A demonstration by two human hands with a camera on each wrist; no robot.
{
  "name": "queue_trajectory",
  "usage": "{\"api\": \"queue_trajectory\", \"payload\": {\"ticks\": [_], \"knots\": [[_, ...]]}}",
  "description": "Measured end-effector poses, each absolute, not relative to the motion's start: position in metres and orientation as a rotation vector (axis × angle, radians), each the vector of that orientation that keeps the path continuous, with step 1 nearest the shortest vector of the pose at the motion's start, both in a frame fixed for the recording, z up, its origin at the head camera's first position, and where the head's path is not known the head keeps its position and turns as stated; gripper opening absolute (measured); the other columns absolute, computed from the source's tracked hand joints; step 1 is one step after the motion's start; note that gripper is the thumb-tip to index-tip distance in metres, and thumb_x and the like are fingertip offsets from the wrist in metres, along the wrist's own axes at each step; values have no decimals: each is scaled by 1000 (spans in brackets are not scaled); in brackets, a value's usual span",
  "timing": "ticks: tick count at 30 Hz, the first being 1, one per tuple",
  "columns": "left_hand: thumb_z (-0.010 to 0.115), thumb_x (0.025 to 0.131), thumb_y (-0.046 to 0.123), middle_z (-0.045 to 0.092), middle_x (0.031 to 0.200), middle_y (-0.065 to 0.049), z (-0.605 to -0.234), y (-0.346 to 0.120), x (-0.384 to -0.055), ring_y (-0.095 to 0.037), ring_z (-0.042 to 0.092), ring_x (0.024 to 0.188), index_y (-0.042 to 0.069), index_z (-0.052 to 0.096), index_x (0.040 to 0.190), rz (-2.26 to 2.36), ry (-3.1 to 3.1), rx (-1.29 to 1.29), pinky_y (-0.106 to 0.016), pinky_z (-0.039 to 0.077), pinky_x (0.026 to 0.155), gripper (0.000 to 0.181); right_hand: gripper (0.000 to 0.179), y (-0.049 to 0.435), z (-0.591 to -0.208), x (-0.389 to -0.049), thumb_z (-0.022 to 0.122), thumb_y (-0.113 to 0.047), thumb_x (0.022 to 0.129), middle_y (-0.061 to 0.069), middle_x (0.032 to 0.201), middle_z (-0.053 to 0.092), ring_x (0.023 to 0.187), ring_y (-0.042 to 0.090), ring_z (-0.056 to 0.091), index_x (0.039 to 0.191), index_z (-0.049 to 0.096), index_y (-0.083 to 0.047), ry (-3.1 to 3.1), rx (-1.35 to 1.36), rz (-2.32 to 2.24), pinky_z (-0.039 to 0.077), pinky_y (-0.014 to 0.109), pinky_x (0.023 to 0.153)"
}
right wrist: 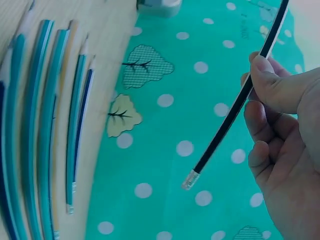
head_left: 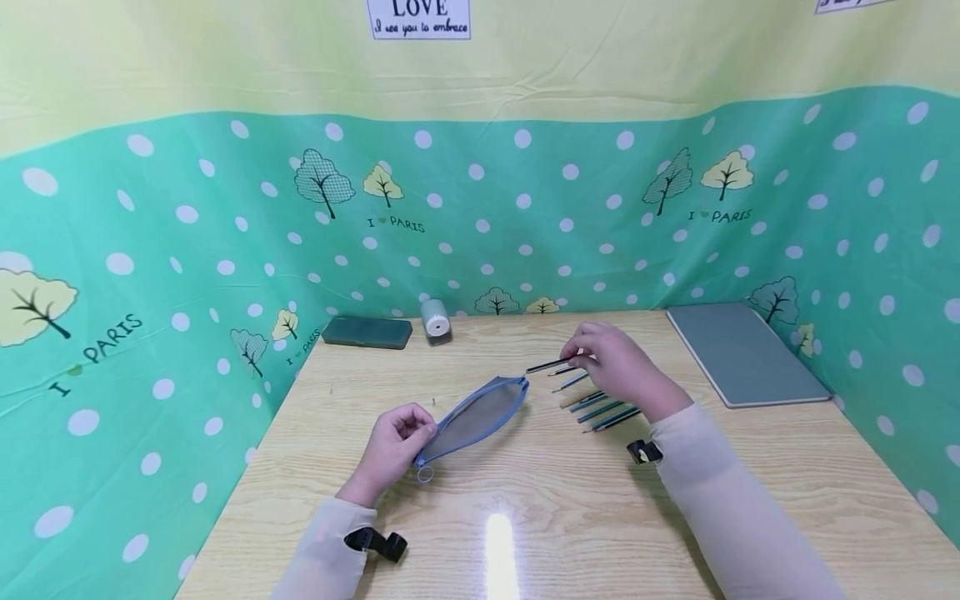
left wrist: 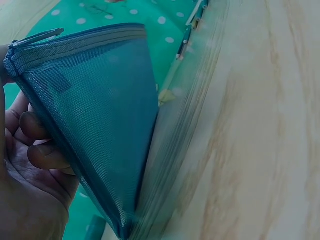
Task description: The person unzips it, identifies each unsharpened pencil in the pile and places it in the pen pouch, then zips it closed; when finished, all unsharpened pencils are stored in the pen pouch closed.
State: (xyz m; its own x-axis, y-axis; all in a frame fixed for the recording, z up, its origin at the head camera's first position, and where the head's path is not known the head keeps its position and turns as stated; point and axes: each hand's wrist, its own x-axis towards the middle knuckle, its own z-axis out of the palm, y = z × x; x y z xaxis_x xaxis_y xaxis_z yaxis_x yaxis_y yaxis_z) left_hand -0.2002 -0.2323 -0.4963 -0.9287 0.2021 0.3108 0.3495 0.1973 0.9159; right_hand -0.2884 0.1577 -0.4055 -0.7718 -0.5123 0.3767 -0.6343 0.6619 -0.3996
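My left hand (head_left: 395,446) grips one end of a blue mesh zipper pouch (left wrist: 100,105), its mouth spread apart toward the right. A ring pull hangs at the end near that hand. Between thumb and fingers, my right hand (head_left: 617,364) pinches a black pencil (right wrist: 225,125) with a metal-banded eraser end. In the head view the pencil's other end points left, right at the far corner of the pouch. Below the right hand, several pencils (head_left: 600,408) in blue, green and yellowish tones lie side by side on the table.
A dark green case (head_left: 367,332) lies at the back left, with a pale green and white pencil sharpener (head_left: 437,323) beside it. At the back right is a flat grey board (head_left: 742,354). A polka-dot curtain (head_left: 525,225) surrounds the wooden table (head_left: 585,517).
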Motion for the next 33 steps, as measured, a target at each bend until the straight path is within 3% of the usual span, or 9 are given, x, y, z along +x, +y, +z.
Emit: {"api": "queue_trajectory", "payload": {"ticks": [5, 18, 33], "knots": [[67, 99, 1, 65, 77, -4, -496, -230, -199, -6, 53, 58, 2, 69, 92, -1845, -2341, -541, -22, 44, 53, 7, 18, 153, -399, -280, 79, -2, 92, -8, 94, 65, 95, 17, 62, 99, 78, -19, -2595, 953, 754, 52, 41, 85], [67, 99, 2, 65, 76, -6, -494, -228, -197, -7, 52, 57, 1, 68, 92, -1880, -2349, -525, -22, 44, 53, 7, 25, 136, -390, -264, 84, 5, 83, -5, 94, 68, 95, 21, 64, 97, 77, -14, -2356, 1122, 725, 53, 43, 85], [66, 98, -2, 63, 76, -2, -495, -228, -198, -5, 50, 57, -1, 67, 92, -1924, -2284, -532, -20, 43, 53, 7, 23, 114, -397, -255, 84, 4, 84, -6, 95, 68, 90, 16, 63, 98, 76, -12, -2167, 1291, 699, 54, 34, 79]]}}
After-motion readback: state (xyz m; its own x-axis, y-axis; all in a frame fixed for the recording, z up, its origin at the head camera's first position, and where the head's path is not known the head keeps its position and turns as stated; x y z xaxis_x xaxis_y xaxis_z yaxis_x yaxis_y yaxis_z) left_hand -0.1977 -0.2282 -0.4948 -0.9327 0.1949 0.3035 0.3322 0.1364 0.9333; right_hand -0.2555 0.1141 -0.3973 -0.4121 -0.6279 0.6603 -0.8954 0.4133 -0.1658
